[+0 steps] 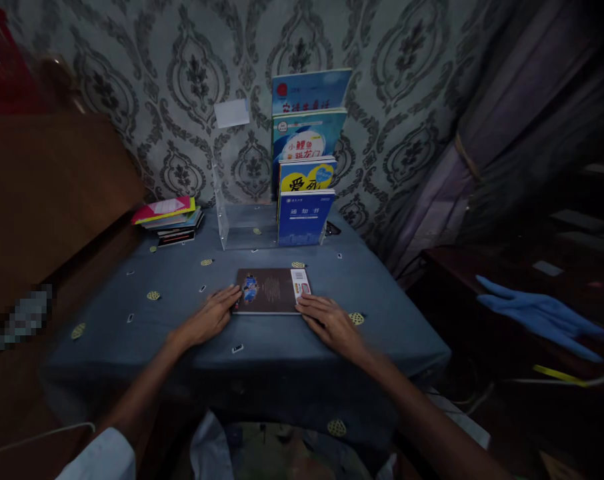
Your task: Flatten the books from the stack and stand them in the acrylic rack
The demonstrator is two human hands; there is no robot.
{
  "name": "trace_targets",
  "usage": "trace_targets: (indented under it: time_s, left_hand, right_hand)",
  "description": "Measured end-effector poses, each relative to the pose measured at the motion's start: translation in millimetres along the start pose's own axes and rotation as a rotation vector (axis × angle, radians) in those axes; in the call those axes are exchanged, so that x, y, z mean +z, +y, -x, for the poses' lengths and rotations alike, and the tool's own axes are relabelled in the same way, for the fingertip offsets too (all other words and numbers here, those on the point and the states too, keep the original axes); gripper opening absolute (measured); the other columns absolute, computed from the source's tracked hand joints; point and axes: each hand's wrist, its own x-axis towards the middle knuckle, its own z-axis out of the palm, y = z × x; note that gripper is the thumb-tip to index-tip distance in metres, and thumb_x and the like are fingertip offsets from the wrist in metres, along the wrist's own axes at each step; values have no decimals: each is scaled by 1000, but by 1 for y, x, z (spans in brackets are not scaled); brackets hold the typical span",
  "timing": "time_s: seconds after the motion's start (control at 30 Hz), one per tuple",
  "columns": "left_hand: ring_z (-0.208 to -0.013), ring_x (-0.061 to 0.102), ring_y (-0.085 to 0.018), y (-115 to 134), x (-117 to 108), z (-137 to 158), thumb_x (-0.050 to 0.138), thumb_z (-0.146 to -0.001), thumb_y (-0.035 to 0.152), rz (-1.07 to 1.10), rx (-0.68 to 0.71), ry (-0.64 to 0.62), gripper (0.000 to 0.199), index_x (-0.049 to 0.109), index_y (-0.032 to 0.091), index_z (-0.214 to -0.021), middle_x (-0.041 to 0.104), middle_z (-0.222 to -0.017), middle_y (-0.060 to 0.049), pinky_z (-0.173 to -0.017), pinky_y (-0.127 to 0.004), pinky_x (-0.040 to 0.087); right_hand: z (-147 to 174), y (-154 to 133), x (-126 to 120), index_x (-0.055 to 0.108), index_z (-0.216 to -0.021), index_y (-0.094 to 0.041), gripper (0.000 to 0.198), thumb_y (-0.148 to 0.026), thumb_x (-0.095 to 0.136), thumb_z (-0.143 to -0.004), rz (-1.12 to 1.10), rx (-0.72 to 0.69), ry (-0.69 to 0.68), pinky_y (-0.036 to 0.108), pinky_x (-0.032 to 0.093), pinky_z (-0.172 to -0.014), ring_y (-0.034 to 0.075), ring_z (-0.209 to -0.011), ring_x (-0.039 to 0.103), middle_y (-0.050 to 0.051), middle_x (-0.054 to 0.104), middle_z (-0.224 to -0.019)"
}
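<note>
Left hand [216, 312] and right hand [331, 321] flank the book [269, 291] palm-down.

Front blue book [306, 228]: title 通知书.
Yellow-and-blue book [291, 175] behind: 爱 死, lower part covered.
Teal book [282, 141]: 小鲤鱼跳龙门.
Rearmost blue book [315, 83]: 安徒生童话, lower edge covered.
Brown book [271, 303]: barcode [299, 275]; fine print [271, 288] too small to read.

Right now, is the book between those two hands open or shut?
Shut. The book lies flat on the tablecloth, its dark cover facing up with a barcode near one end; no inside pages are spread.
</note>
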Motion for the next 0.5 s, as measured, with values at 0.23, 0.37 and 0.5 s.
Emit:
trace_targets:
  time_s: [0.23,0.37,0.5]
  left_hand:
    - [-147,35,-22,-5,2,-36,31,-103,43,6,-143,30,52,46,19,-147,41,-157,-9,-120,-43,30]
    - [-148,34,-23,-9,6,-58,33,-103,40,-71,-161,38,51,46,16,-146,41,-157,-11,-119,-44,32]
    - [-147,34,-26,-5,5,-68,35,-103,39,-150,-156,45,49,47,16,-144,43,-155,-12,-118,-47,33]
  right_hand:
    - [1,1,1,71,-120,-25,30,-19,55,-96,-27,-15,20,47,58,-95,27,-118,66,8,74,-120]
    - [0,0,-2,70,-122,-26,31,-18,55,-96,-44,-15,3,46,57,-96,26,-120,65,8,74,-120]
    - [0,-1,-3,70,-121,-25,30,-17,55,-96,-45,-16,-5,44,56,-98,25,-122,64,8,73,-122]
